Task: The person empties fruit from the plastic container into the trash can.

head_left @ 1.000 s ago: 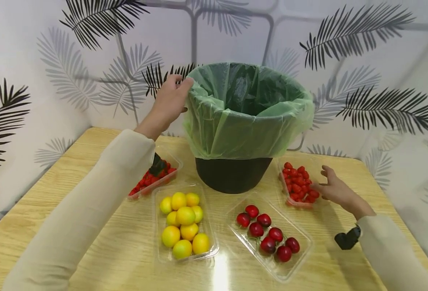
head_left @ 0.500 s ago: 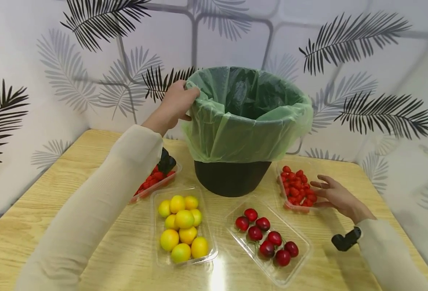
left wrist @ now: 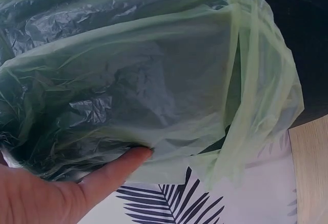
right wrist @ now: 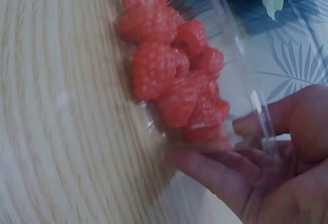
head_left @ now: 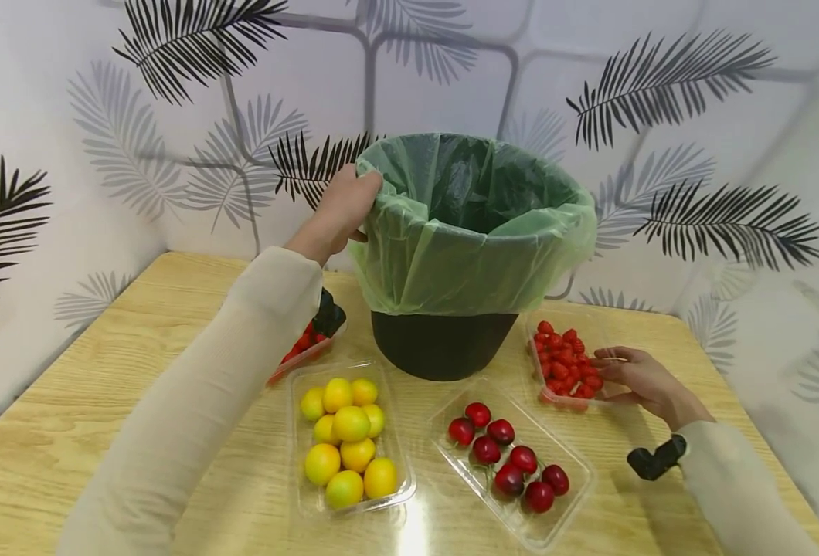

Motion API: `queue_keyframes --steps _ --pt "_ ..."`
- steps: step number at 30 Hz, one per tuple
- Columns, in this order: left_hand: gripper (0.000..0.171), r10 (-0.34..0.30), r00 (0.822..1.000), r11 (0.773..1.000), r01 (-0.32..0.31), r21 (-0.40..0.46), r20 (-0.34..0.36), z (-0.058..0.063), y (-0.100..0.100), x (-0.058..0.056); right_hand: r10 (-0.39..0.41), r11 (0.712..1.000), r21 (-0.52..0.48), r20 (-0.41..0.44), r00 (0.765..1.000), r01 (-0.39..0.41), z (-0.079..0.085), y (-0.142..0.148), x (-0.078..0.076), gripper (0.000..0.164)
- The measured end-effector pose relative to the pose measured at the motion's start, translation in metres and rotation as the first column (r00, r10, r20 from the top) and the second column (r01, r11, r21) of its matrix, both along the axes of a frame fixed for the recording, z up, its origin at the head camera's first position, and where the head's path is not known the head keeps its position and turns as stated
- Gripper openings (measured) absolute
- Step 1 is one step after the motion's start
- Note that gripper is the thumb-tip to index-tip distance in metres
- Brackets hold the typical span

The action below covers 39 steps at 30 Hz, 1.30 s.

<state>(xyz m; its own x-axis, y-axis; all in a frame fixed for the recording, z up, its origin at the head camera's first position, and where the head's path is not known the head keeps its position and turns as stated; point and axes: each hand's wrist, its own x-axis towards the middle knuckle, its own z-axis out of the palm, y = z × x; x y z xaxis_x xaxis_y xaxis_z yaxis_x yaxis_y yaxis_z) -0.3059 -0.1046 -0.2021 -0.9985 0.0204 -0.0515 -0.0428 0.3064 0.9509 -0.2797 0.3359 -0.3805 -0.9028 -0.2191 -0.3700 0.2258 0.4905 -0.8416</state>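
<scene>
At the upper left rim of a black bin (head_left: 444, 347), my left hand (head_left: 347, 207) grips the edge through a pale green bag liner (head_left: 465, 266). In the left wrist view its thumb (left wrist: 115, 172) lies against the folded plastic; the other fingers are mostly hidden. My right hand (head_left: 642, 382) holds the near right corner of a clear plastic container (head_left: 561, 401) with red raspberries (head_left: 568, 367) in it. The right wrist view shows the thumb at the rim of this container and fingers under its end, beside the raspberries (right wrist: 159, 75).
Two clear trays stand in front of the bin, one with yellow citrus fruits (head_left: 351, 425), the other with dark red cherries (head_left: 509, 480). Another container of red berries (head_left: 307, 344) is partly hidden behind my left sleeve (head_left: 242, 347). A leaf-patterned wall (head_left: 298, 69) backs the wooden table (head_left: 110, 378).
My left fingers have closed over the bin's rim and liner. My right hand has moved in from beside the raspberry container to take hold of its corner. The view has tilted up slightly.
</scene>
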Motion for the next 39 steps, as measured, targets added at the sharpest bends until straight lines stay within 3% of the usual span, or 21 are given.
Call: queue_keyframes --steps 6,16,25,28,33,39 --pt "0.059 -0.004 1.0 1.0 0.004 -0.002 0.01 -0.002 -0.002 0.0 -0.056 0.998 0.031 0.01 0.998 0.056 0.002 -0.007 0.002 0.052" --pt "0.057 0.006 1.0 1.0 -0.006 0.0 -0.003 -0.002 0.0 -0.001 -0.079 0.997 0.017 0.094 0.992 0.077 0.013 -0.005 -0.002 0.046" --pt "0.056 -0.009 1.0 1.0 0.009 0.006 -0.003 0.0 0.001 -0.002 -0.115 0.993 0.021 0.209 0.971 0.114 0.016 0.002 -0.002 0.016" --pt "0.05 -0.011 1.0 1.0 0.011 0.017 -0.021 0.0 0.001 -0.002 -0.107 0.994 0.027 0.247 0.963 0.104 0.014 0.002 -0.002 0.012" --pt "0.036 -0.012 0.999 1.0 0.013 0.024 -0.03 -0.001 0.0 -0.001 -0.079 0.997 0.027 0.321 0.944 0.074 0.013 0.003 0.0 0.021" --pt "0.028 0.022 0.999 1.0 -0.021 0.008 -0.049 -0.001 -0.002 -0.002 -0.066 0.998 0.02 0.349 0.935 0.063 0.013 0.006 0.006 0.027"
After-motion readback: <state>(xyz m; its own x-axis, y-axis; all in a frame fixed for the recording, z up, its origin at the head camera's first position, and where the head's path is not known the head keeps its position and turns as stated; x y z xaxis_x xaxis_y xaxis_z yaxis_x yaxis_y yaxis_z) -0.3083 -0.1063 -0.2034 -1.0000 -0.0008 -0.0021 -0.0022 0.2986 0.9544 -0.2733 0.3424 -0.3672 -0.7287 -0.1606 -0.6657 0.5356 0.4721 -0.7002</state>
